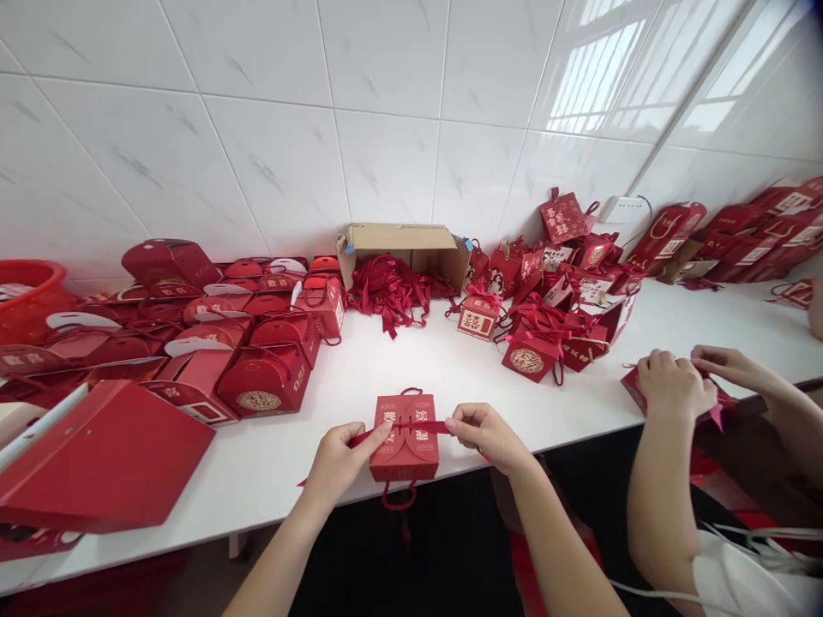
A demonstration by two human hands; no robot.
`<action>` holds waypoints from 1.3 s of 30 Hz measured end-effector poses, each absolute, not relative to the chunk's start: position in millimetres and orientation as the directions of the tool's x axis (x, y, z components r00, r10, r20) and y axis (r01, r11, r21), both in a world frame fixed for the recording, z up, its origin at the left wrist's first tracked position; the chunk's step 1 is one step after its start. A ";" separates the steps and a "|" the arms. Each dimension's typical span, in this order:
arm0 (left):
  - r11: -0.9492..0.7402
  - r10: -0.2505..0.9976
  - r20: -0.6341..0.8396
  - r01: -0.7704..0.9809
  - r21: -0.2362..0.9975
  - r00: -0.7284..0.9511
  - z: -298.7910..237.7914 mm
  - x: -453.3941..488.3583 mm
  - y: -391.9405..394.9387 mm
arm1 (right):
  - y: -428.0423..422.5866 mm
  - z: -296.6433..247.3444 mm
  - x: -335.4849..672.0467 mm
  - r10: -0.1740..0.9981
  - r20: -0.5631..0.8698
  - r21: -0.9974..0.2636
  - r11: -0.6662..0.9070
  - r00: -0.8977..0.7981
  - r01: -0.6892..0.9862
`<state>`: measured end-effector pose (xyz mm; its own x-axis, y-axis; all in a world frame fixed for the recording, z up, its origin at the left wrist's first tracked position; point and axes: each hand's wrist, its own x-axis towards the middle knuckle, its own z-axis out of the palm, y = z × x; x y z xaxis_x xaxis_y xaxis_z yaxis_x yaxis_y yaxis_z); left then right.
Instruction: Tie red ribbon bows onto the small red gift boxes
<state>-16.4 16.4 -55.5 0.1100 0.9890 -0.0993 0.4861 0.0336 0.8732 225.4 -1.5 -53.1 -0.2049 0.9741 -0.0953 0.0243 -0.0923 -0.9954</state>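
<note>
A small red gift box (405, 437) with gold characters lies at the front edge of the white table (386, 360). A red ribbon (411, 425) runs across its top. My left hand (340, 458) pinches the ribbon's left end, beside the box's left side. My right hand (485, 433) pinches the ribbon's right end, just right of the box. Both hands are closed on the ribbon and pull it taut over the box.
Folded red boxes (263, 377) crowd the left of the table. An open cardboard box (402, 244) spilling red ribbons sits against the tiled wall. More tied boxes (533, 356) pile at the right. Another person's hands (675, 386) work a red box at the right edge.
</note>
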 end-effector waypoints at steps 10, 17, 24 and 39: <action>-0.526 0.851 0.415 0.540 0.657 0.322 -11.3 10.4 -7.2 | -22.8 -25.7 214.6 0.975 0.017 -0.982 -0.026 -0.220 -0.189; -0.511 0.832 0.523 0.626 0.589 0.187 -14.4 32.7 2.5 | -32.5 -11.1 207.9 0.992 0.014 -0.993 -0.002 -0.129 -0.122; -0.523 0.815 0.563 0.596 0.609 0.139 -12.6 27.8 4.8 | -24.8 -25.8 195.7 0.990 0.131 -0.981 0.137 -0.055 0.140; -0.274 0.961 0.244 0.367 0.889 0.127 -36.6 -16.2 17.6 | -12.9 -49.7 163.0 0.966 0.252 -0.959 0.257 -0.048 0.118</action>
<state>-16.2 17.6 -36.6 0.1268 0.9615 0.2439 0.3670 -0.2740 0.8890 163.0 -12.9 -49.7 -0.0483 0.9664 0.2525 0.1178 0.2565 -0.9593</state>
